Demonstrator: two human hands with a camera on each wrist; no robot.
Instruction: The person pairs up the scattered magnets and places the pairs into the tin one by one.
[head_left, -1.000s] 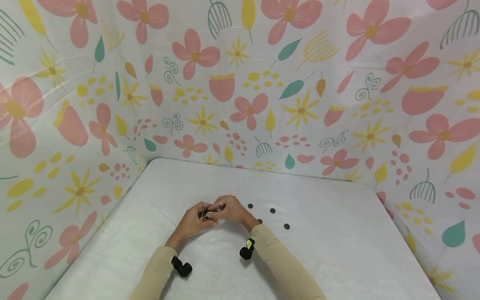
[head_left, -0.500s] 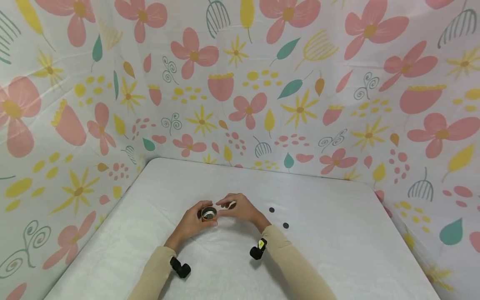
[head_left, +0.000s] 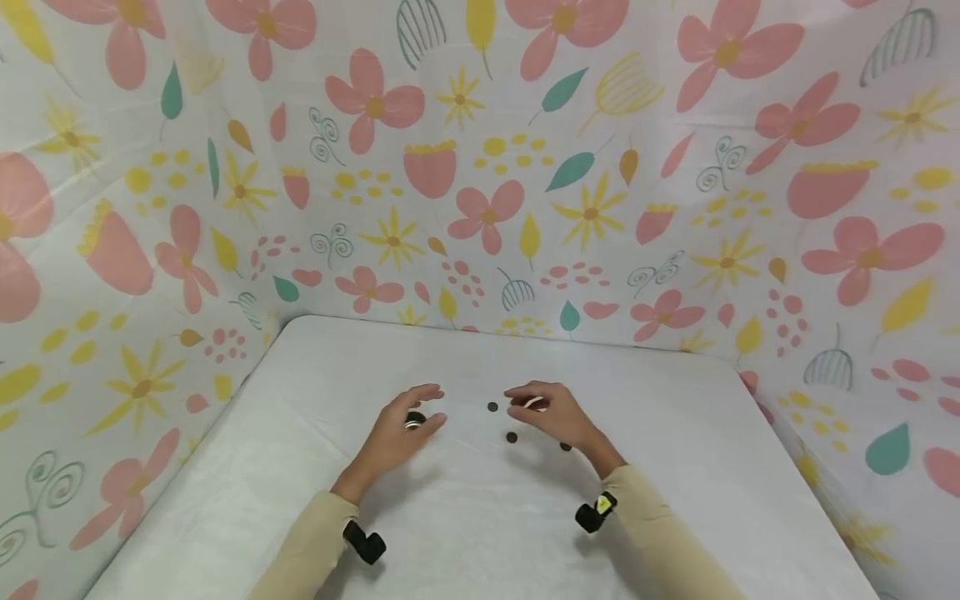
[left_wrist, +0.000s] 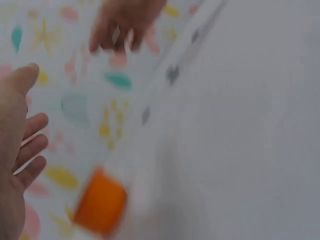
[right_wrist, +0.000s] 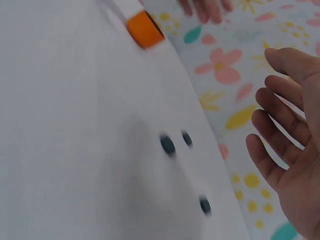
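The left hand (head_left: 395, 429) has let go of the round, hollow, orange-sided container (right_wrist: 142, 31) that it was gripping half a second ago; its fingers and thumb now stand loosely apart beside the container, holding nothing. The right hand (head_left: 557, 410), which was at the container's mouth a second ago, has swung well out to its right, fingers spread and relaxed, also with nothing in hold. The container therefore stands unsupported on the white table (head_left: 637, 400), both hands free for either it or the flat, round, black discs. Three discs show to the container's right: one nearest it (head_left: 492, 407), one a little nearer the person (head_left: 512, 437), and one farther right (head_left: 566, 447), partly covered by the right hand; whether another lies beneath that hand cannot be told. In the head view the left hand hides much of the container, so its contents are unclear. Behind the container rises a white sheet printed with pink, yellow and green flowers and leaves (head_left: 487, 212); nearer the person sit black wrist cameras (head_left: 367, 543) on beige sleeves (head_left: 303, 542).
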